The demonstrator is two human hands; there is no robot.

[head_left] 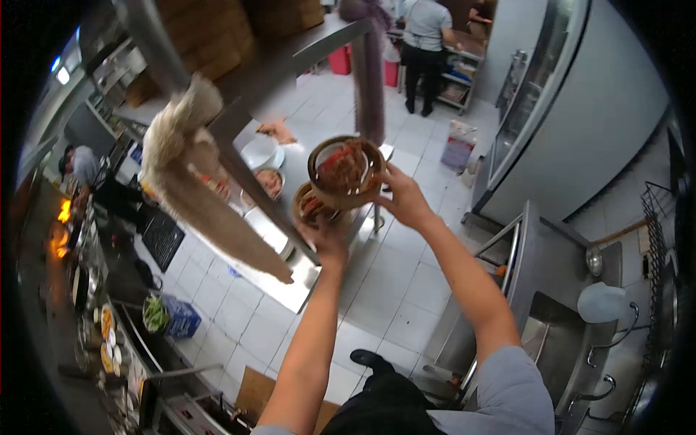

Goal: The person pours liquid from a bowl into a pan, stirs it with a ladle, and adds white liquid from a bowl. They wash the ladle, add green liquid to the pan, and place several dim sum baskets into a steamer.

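Observation:
My right hand (400, 196) grips the right rim of a round bamboo steamer basket (346, 172), which holds a white dish with reddish-brown food. Lower and to the left, a second steamer basket (313, 205) with similar food is partly hidden beneath the first. My left hand (326, 235) is closed on the near side of that lower basket, its fingers partly blurred. Both baskets are in front of a metal rack post, over the edge of a steel table (308, 279).
A beige towel (210, 196) hangs on the rack, beside bowls of food (270, 181). To the right are a sink (544, 341) and a large fridge (580, 109). A person (426, 43) stands at the back, another (87, 167) near flames at left. A green-filled container (181, 317) sits on the floor.

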